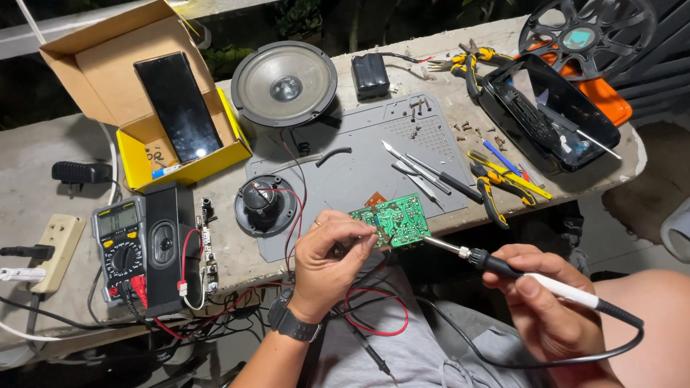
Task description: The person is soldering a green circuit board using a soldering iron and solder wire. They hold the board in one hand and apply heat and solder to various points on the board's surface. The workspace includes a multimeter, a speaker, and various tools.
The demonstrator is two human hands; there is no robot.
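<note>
Head view: the left hand is pinched on a green board, lifted just off the table's near edge, over the lap. The right hand is wrapped around a soldering iron, tip touching the board's right edge. Behind the board the grey mat has bare room in its middle; tweezers and pliers crowd its right side. A small speaker sits just left of the hand, a multimeter well to the left.
</note>
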